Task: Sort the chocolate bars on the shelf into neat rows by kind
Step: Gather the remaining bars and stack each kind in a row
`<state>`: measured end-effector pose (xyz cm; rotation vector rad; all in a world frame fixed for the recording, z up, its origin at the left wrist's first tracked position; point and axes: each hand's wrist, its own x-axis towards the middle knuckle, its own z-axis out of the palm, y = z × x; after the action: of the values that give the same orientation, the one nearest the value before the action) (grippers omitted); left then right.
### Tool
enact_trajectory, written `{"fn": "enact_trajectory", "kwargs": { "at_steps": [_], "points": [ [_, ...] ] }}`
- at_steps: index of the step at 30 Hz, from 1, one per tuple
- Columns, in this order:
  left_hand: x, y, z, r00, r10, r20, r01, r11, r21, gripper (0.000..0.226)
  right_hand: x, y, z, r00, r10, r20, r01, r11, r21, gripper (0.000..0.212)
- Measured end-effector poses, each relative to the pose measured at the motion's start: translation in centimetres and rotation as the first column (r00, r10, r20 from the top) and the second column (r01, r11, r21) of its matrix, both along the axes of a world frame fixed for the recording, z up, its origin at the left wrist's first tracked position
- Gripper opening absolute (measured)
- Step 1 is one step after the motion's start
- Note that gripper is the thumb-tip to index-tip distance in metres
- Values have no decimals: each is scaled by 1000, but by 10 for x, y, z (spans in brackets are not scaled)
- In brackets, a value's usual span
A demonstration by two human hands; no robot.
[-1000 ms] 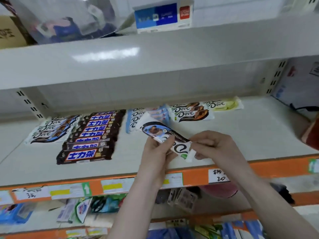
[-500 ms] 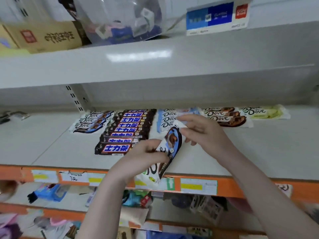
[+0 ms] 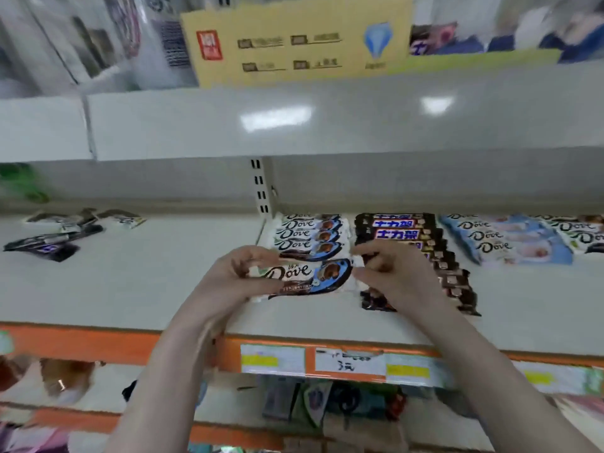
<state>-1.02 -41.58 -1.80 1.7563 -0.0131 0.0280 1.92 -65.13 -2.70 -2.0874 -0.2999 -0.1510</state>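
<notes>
Both forearms were bare to the frame edge, no sleeves showing; left hand (image 3: 228,282) and right hand (image 3: 397,279) bare, ungloved, slim fingers.

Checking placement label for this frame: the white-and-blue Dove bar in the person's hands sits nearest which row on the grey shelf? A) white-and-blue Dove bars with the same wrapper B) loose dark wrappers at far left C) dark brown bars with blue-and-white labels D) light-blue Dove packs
A: the white-and-blue Dove bar, gripped by the left hand, lies directly in front of the matching Dove row, continuing it; the right hand pinches its other end.
</notes>
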Motion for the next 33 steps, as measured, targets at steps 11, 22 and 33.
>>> {"fn": "enact_trajectory", "kwargs": {
  "at_steps": [11,22,33],
  "points": [
    [71,17,-23,983,124,137,-170,895,412,32,21,57,-7,936,-263,235,350,770,-533,23],
    [70,10,-34,981,135,137,-186,851,491,30,36,63,-22,915,-182,361,391,624,-676,22],
    [56,5,-32,960,210,187,-281,752,596,24,29,61,-18,927,-123,353,353,601,-717,24]
  ]
}}
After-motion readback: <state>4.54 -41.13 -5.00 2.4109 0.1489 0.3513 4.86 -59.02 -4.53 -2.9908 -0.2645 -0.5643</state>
